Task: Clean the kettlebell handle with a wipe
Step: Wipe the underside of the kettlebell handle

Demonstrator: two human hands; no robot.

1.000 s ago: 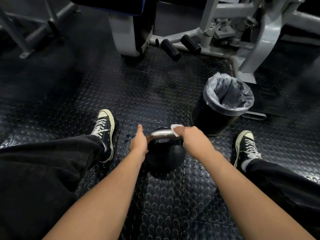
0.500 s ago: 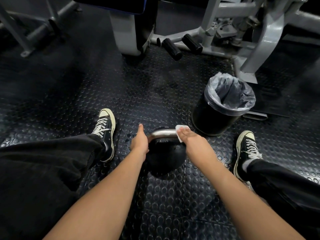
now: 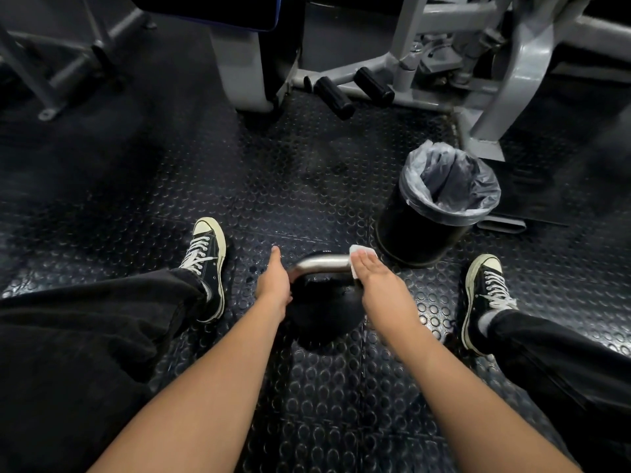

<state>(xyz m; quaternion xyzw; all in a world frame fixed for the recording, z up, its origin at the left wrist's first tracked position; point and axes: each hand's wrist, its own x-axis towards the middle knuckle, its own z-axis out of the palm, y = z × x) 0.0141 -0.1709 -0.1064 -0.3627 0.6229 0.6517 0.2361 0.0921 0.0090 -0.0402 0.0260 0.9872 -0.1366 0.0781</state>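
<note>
Now kettlebell handle (image 3: pixel 322 262) spans between both hands.

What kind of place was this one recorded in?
Most likely a gym: a black kettlebell stands on studded rubber flooring, and a grey exercise machine with padded rollers stands just beyond it.

One kettlebell (image 3: pixel 321 302), one wipe (image 3: pixel 359 251), one bin (image 3: pixel 426 230), two shoes (image 3: pixel 205 264).

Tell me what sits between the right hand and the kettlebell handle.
Only the wipe: the right hand presses it with straight fingers against the right end of the handle. Nothing else visible lies between them. The left hand rests at the handle's left end.
</note>
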